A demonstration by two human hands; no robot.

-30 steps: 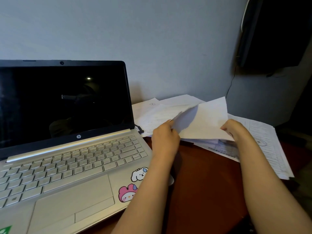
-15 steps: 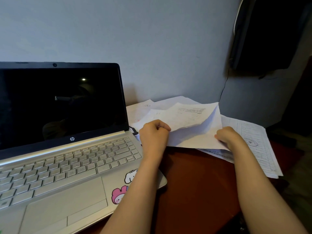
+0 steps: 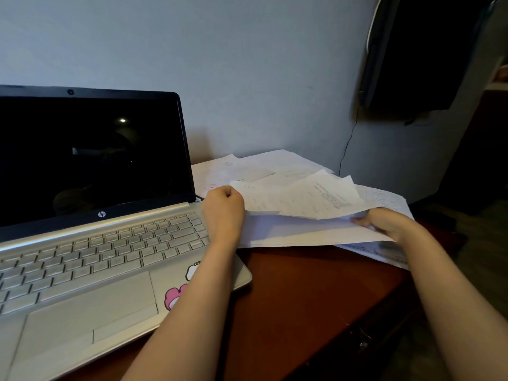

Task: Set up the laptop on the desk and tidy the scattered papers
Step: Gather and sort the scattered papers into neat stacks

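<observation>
The laptop [image 3: 110, 237] sits open on the reddish-brown desk [image 3: 302, 298], filling the view from 7 to 10 o'clock. Its screen is black and its silver keyboard faces the person. Two cartoon stickers [image 3: 173, 296] show on the palm rest, partly covered by the left forearm.

The papers [image 3: 302, 199] lie in a loose, overlapping heap at 3 o'clock of the laptop, reaching back to the wall [image 3: 247, 64]. The nearest sheets are lifted off the desk between the two hands.

The left hand [image 3: 224, 213] is at 9 o'clock of the heap, just beside the laptop's hinge corner. Its fingers are curled tight into a fist that grips the left edge of the raised sheets, knuckles up.

The right hand [image 3: 384, 222] is at 3 o'clock of the heap and holds the right edge of the same sheets. Its fingers [image 3: 360, 221] point toward 9 o'clock, tucked under the upper pages and over a lower one (motion blur hides exactly how the thumb lies). More printed sheets stay flat on the desk beneath and beyond this wrist, toward 4 o'clock.

At 1 o'clock a dark object [image 3: 412, 50] hangs on the wall, with a thin cable [image 3: 347, 144] dropping from it toward the back of the desk.
</observation>
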